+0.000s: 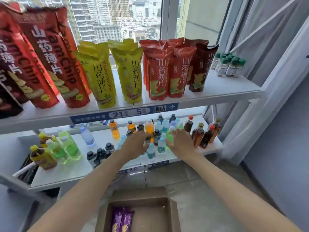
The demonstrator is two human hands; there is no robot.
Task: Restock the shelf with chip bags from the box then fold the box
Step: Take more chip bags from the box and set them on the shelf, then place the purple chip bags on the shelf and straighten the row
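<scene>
So both hands, left hand and right hand, are spread open and empty over the bottles; purple chip bags sit in the box.

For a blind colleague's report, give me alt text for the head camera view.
Both hands, left hand and right hand, reach among drink bottles on the lower shelf. Chip bags fill the upper shelf; an open box below holds purple bags.

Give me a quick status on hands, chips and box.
Left hand and right hand open, empty, among the drink bottles. Purple chip bags in the open box. Nothing blocking.
</scene>
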